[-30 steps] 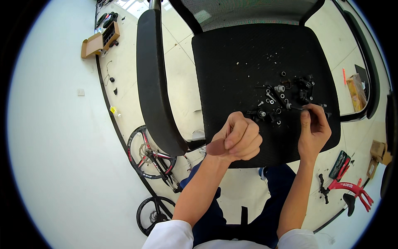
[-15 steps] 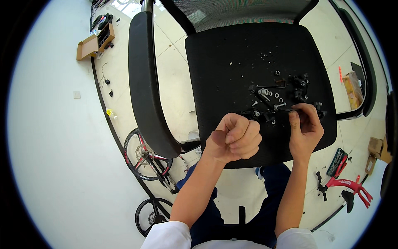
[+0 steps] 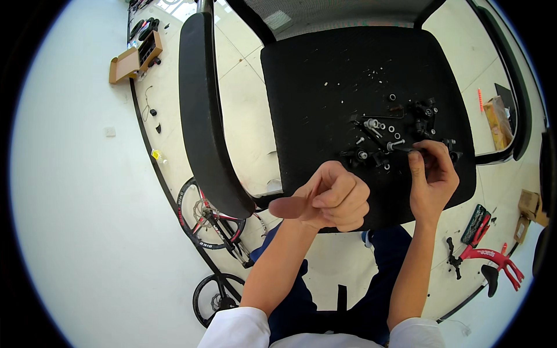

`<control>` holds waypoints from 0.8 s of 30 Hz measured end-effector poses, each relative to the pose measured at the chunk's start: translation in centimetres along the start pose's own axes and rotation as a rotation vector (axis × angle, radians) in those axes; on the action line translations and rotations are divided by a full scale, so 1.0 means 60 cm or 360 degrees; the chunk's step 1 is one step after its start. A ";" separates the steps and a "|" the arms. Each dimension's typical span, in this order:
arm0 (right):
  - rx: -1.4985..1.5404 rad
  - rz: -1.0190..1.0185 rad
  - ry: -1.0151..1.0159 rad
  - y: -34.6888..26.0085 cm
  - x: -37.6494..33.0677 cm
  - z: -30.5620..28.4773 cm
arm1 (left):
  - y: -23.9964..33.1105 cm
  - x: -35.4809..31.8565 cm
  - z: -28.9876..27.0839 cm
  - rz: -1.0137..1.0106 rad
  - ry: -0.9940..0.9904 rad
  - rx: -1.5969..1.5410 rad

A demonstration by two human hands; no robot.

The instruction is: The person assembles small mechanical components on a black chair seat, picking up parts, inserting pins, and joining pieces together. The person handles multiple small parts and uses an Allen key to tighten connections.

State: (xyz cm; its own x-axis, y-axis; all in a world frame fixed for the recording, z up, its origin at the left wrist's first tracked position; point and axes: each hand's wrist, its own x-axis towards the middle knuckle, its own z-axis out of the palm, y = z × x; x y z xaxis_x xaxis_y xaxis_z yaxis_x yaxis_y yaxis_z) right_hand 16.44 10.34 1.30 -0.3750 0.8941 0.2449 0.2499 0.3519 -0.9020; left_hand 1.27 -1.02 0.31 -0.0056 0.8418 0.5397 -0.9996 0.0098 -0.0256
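Note:
My left hand is over the front edge of the black chair seat, its fingers curled in and its thumb sticking out to the left. Whatever its palm may hold is hidden. Above the seat's right side, my right hand pinches a slim dark piece, whose kind I cannot make out. A silver bolt shows at that piece's left end. Small metal rings, a dark hex key and black clamp-like parts lie just beyond. Another black part with a bolt sits between the hands.
Padded armrests flank the seat. On the floor at left are a bicycle frame with wheels and an opened cardboard box. A red frame part, a green tool case and cardboard boxes lie at right.
My left thumb has swung outward, away from the curled fingers. My right hand still pinches the dark piece, and the view has shifted slightly.

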 end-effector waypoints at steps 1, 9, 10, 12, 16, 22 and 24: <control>0.0006 0.0005 0.0001 -0.001 0.000 0.001 | -0.001 0.000 0.001 -0.0009 -0.0011 -0.0006; 0.0067 0.0031 -0.0028 -0.001 -0.004 0.002 | -0.003 -0.003 0.003 -0.0006 0.0000 0.0033; 0.0072 0.0027 -0.0025 -0.001 -0.005 0.003 | -0.002 -0.003 0.004 -0.0005 0.0012 0.0032; 0.0090 0.0023 -0.0020 0.001 -0.005 0.003 | -0.001 -0.002 0.002 0.0003 0.0006 0.0030; 0.0109 0.0026 -0.0007 0.001 -0.005 0.005 | 0.000 -0.013 0.001 0.0096 0.0223 0.0091; 0.0076 0.0055 -0.0011 -0.003 -0.004 0.011 | 0.001 -0.007 0.008 0.0115 0.0302 0.0044; 0.0043 0.0026 0.0000 -0.003 -0.002 0.010 | 0.003 -0.007 0.010 0.0097 0.0335 0.0037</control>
State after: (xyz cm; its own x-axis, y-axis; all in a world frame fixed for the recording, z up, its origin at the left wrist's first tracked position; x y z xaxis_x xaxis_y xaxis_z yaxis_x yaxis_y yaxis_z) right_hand 15.88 10.02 1.22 -0.3712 0.8997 0.2298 0.2321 0.3296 -0.9152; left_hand 1.06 -1.71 0.60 -0.0626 0.9346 0.3500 -0.9980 -0.0549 -0.0318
